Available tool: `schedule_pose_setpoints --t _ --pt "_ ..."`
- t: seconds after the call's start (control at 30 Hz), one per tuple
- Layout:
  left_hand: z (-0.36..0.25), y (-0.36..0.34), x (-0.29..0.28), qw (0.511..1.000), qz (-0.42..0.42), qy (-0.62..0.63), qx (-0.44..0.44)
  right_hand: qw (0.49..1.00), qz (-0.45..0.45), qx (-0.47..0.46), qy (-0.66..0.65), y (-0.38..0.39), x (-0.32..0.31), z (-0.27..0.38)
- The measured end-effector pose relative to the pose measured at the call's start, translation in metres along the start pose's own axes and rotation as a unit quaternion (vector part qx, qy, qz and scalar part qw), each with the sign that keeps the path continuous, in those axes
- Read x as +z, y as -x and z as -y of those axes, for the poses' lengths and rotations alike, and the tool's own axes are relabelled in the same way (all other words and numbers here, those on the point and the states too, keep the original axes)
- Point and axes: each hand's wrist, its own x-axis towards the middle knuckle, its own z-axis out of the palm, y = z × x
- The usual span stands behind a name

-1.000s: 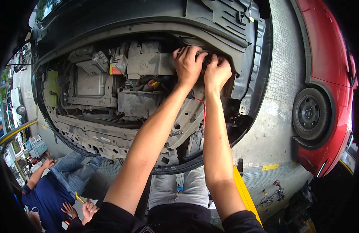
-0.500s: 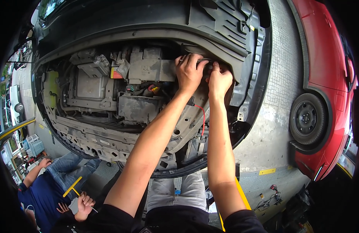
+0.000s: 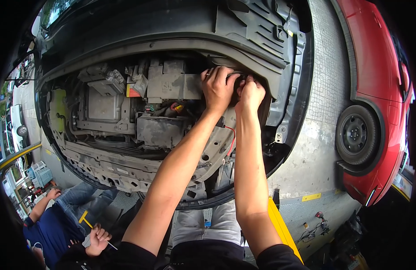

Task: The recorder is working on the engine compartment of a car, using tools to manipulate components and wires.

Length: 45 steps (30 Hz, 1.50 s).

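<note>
Both my hands reach deep into the open engine bay (image 3: 122,170), at its far right corner under the dark trim panel (image 3: 203,44). Fingers bent and pressed together, my left hand (image 3: 217,89) holds a thin black cable (image 3: 236,73) beside the grey box (image 3: 172,85). The cable arcs across to my right hand (image 3: 250,93), which is closed in a pinch on it; the fingertips are partly hidden. Below my hands a red wire (image 3: 233,139) runs down past the front crossmember.
A person at lower left holds a yellow T-handle tool (image 3: 92,221). To the right stands a red car (image 3: 383,90) beyond the paved floor (image 3: 302,157). A yellow beam (image 3: 282,229) rises beside my right arm. Tools and wires (image 3: 317,227) lie on the floor.
My right hand has shifted slightly left and down, its wrist turned, and now sits closer to my left hand. The other person's yellow tool has moved a little right and down.
</note>
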Motion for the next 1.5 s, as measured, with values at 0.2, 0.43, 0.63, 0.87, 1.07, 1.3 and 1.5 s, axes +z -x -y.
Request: schedule_pose_setpoints --t 0.2,0.43,0.63,0.87,1.07,1.3,1.5 --pt "-0.005 -0.004 0.007 1.0 0.001 0.015 -0.008 0.991 0.088 0.025 0.097 0.02 -0.028 0.034" --pt "-0.002 -0.005 0.003 1.0 -0.007 0.004 0.008 0.873 0.029 -0.363 0.323 0.216 -0.148 -0.046" --pt "0.002 0.002 0.001 1.0 0.017 0.005 0.001 0.84 0.042 0.023 0.541 0.246 -0.126 -0.102" --pt "0.003 -0.001 0.002 1.0 0.013 0.005 0.009 0.843 0.045 -0.024 0.535 0.251 -0.113 -0.1" --pt "0.003 -0.001 0.0 1.0 0.019 0.001 0.004 0.856 0.002 -0.072 0.511 0.257 -0.114 -0.111" --pt "0.001 0.0 0.003 0.999 0.029 0.012 -0.008 0.851 -0.002 -0.319 0.418 0.236 -0.128 -0.119" --pt "0.003 0.002 -0.003 0.998 0.011 0.0 -0.067 0.973 0.141 -0.181 0.014 0.257 -0.062 -0.038"
